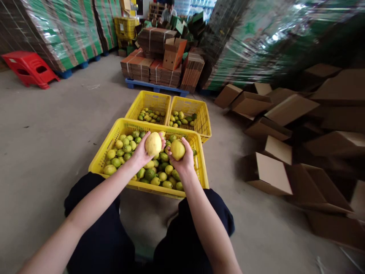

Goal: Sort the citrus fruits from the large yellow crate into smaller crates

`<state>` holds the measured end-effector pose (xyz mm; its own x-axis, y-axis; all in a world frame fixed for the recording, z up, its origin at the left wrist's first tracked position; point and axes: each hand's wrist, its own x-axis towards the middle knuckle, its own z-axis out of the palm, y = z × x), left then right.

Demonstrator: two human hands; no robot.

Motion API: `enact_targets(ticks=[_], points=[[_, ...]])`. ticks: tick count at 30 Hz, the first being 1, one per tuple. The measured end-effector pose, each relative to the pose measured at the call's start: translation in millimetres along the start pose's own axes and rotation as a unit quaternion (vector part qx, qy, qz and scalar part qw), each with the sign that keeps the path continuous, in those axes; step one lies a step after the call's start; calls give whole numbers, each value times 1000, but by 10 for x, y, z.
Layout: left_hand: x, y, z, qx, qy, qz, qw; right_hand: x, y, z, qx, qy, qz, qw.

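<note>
My left hand (142, 150) is closed around a pale yellow lemon (153, 144), held up above the near yellow crate (94, 163). Close beside it, my right hand (185, 159) grips a rounder, greenish-yellow lemon (178, 149). The two fruits are a short gap apart. Below them the crate holds many green and yellow lemons (155, 181), some hidden by my hands and forearms. It sits just in front of my knees.
Two smaller yellow crates (134, 102) with some lemons stand behind. Bundled flat cartons (137, 68) rest on a blue pallet (155, 86). Empty cardboard boxes (273, 173) pile up at right. A red stool (28, 68) is at left. A person (169, 13) is in the background.
</note>
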<state>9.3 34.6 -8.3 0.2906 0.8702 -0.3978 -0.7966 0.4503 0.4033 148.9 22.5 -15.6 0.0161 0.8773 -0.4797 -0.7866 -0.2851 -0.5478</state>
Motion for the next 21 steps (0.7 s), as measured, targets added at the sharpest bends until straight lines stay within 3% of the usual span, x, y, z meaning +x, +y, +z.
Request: enact_targets(ticks=[4, 13, 16, 21], points=[[5, 3, -14, -21, 17, -24, 999, 25, -11, 27, -6, 59, 41, 997], [-37, 53, -34, 35, -8, -35, 999, -40, -17, 29, -3, -23, 57, 998], [-32, 54, -83, 163, -91, 18, 982, -69, -21, 8, -32, -106, 20, 994], [-134, 75, -135, 317, -239, 104, 912, -168, -2, -21, -146, -207, -84, 964]])
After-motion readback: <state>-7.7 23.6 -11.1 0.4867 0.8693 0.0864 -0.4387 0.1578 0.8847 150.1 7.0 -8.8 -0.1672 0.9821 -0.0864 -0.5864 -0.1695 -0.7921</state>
